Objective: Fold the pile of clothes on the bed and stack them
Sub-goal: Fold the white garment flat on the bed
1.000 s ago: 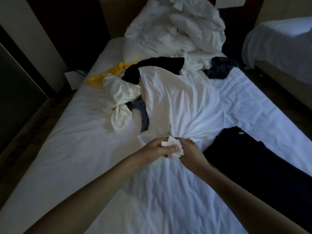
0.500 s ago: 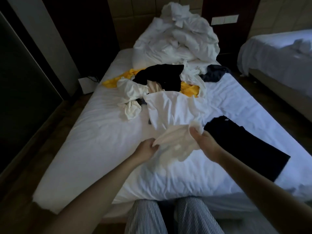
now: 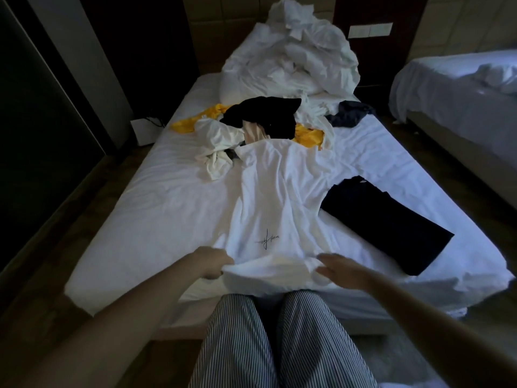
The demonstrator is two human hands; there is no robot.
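Now, at lower centre, the left hand grips the white shirt, the right hand resting flat-fingered on it

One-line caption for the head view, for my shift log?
Left hand grips and right hand touches the near edge of a white T-shirt spread on the bed, beside a folded dark garment.
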